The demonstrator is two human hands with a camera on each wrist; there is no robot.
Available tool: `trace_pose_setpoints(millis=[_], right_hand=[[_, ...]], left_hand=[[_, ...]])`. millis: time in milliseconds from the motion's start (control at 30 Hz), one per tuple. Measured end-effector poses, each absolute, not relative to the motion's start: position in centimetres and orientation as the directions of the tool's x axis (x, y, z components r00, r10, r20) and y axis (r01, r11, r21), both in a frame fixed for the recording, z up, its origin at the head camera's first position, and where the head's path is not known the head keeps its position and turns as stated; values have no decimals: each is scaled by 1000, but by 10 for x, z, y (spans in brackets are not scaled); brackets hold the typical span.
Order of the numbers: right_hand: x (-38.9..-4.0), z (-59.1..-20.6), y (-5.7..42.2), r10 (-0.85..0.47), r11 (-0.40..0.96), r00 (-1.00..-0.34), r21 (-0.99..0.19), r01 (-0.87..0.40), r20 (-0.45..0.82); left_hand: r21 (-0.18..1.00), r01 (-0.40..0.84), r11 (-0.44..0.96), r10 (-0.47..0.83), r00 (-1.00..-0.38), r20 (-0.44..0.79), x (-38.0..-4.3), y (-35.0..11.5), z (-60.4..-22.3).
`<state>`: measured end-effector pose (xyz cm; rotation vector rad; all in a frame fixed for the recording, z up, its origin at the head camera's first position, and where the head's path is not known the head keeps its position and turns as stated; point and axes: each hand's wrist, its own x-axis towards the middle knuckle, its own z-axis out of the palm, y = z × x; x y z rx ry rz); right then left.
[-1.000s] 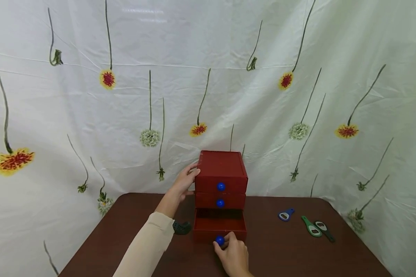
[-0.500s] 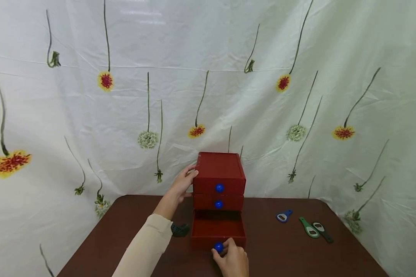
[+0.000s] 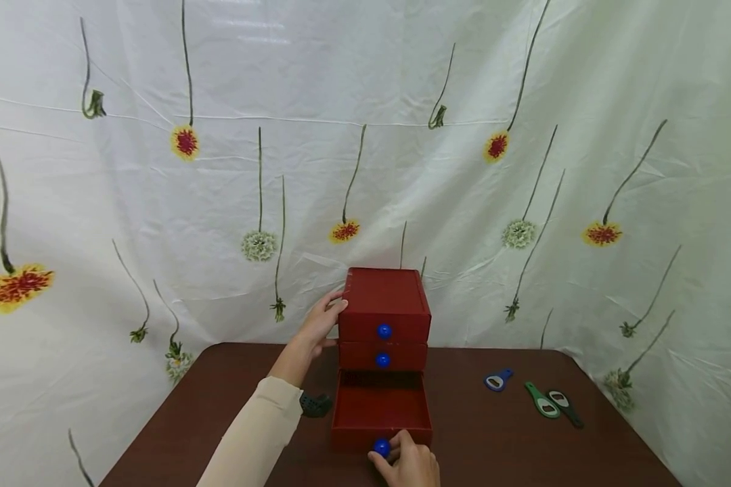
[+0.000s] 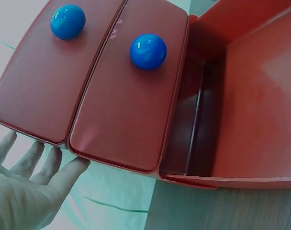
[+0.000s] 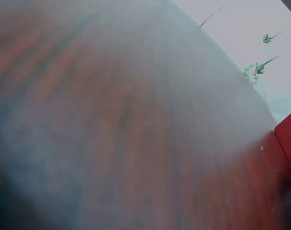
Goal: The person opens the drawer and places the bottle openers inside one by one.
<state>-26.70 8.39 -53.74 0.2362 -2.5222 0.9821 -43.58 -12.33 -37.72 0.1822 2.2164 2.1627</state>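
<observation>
A red drawer cabinet (image 3: pixel 385 291) with blue ball knobs stands on the dark table, its bottom drawer (image 3: pixel 380 409) pulled out. My right hand (image 3: pixel 409 463) pinches the blue knob (image 3: pixel 382 446) of that drawer between thumb and fingers. Against the cabinet's left side rests my left hand (image 3: pixel 318 325), its fingers extended along the wall. In the left wrist view those fingers (image 4: pixel 50 165) touch the side beside the upper two drawers, which are closed. The right wrist view shows mostly blurred tabletop and a red edge (image 5: pixel 290 139); the right hand's grip is not visible there.
To the right on the brown table (image 3: pixel 481 433) lie a blue bottle opener (image 3: pixel 497 380), a green one (image 3: pixel 542 400) and a black one (image 3: pixel 565 408). A white flowered cloth (image 3: pixel 451 203) hangs behind the table. Something dark (image 3: pixel 315 405) sits beside the left forearm.
The bottom drawer has come further out toward me, its knob moving along with my right hand. My left hand stays on the cabinet's side. The head view has shifted slightly.
</observation>
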Motion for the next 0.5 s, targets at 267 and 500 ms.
trace_pose_setpoints(millis=[267,500], right_hand=[[-259,-532,83,-31,729,-910,-614,-303,412],[-256,-528,87,-69,725,-936,-627,-284,345]], left_hand=[[998,60,21,112,-992,57,-436,-127,-377],[998,63,29,114,-992,59,-435,-125,-376]])
